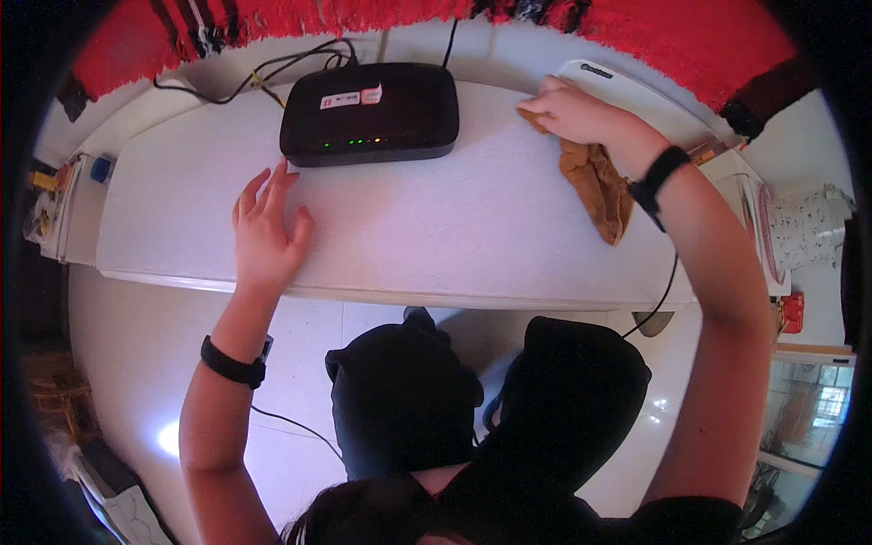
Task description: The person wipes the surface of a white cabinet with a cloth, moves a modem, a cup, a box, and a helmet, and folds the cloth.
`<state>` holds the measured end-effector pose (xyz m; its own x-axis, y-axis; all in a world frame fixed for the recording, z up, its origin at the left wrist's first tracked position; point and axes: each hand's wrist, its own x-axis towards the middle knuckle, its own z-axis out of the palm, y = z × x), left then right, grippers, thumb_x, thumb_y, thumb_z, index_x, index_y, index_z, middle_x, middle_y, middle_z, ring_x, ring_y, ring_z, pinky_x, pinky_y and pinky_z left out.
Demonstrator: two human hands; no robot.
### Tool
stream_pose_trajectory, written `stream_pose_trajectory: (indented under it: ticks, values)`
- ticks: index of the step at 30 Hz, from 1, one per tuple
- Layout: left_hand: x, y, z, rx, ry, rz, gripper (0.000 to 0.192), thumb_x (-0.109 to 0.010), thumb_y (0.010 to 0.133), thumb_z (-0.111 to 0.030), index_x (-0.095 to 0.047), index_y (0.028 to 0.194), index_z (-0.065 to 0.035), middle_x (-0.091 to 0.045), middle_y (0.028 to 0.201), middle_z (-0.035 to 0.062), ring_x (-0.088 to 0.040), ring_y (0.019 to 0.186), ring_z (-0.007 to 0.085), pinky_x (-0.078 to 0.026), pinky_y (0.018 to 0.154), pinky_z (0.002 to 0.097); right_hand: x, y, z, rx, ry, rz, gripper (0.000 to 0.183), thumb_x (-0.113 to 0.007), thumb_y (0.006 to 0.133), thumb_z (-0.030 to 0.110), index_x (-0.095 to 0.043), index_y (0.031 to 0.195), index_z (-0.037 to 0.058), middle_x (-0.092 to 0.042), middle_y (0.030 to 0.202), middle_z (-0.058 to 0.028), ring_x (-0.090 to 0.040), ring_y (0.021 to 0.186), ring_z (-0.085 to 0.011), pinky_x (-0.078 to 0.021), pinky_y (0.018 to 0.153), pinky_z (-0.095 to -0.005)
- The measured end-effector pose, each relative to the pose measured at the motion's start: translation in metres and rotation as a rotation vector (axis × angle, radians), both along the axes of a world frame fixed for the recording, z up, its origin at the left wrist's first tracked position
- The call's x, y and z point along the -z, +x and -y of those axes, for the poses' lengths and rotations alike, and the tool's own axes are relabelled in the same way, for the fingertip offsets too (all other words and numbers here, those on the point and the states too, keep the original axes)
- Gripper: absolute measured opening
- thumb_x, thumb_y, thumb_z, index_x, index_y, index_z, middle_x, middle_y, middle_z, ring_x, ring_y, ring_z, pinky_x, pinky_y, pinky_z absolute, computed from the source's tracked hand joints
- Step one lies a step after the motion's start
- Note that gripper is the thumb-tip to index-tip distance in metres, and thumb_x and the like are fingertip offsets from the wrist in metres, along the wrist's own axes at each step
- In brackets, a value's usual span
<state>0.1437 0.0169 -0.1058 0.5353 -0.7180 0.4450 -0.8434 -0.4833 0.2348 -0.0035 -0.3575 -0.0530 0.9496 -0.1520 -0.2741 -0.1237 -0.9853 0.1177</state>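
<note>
My right hand (574,111) grips a brown cloth (597,184) at the far right part of a white tabletop (409,231). Most of the cloth hangs out of the fist and lies crumpled on the surface toward me. A black router (371,112) with lit green and yellow indicator lights sits at the back, left of the middle. Just in front of its near left corner is my left hand (269,228), fingers spread and holding nothing. Its fingertips come close to the router's corner; whether they touch it I cannot tell.
Black cables (272,65) run behind the router. A white panel with a dark slot (599,71) stands at the back right. Red fringed fabric (327,17) hangs along the far edge. Cabinets with a blue cap (101,169) and a patterned white container (807,228) flank the table.
</note>
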Motion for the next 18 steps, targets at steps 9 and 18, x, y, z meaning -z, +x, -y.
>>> stream_pose_trajectory:
  ticks: [9,18]
  values:
    - [0.01,0.005,-0.009,0.006,0.054,-0.04,0.051,-0.045,0.074,-0.015,-0.042,0.124,-0.0071,-0.055,0.111,0.0078,-0.038,0.116,0.031,-0.025,0.099,0.0426,0.033,0.029,-0.021,0.131,0.041,0.269,0.029,-0.043,0.08,0.019,-0.054,0.106,0.0154,-0.045,0.115,-0.0171,-0.04,0.108,-0.0397,-0.0345,0.091,-0.0456]
    - [0.003,-0.001,-0.002,0.007,0.028,-0.006,0.04,-0.046,0.074,-0.016,-0.049,0.113,-0.005,-0.053,0.115,0.0083,-0.041,0.114,0.0314,-0.027,0.097,0.0433,0.027,-0.039,0.04,0.344,-0.181,0.063,0.021,-0.044,0.078,0.016,-0.059,0.09,0.0087,-0.051,0.103,-0.0224,-0.046,0.099,-0.0381,-0.0379,0.084,-0.0452]
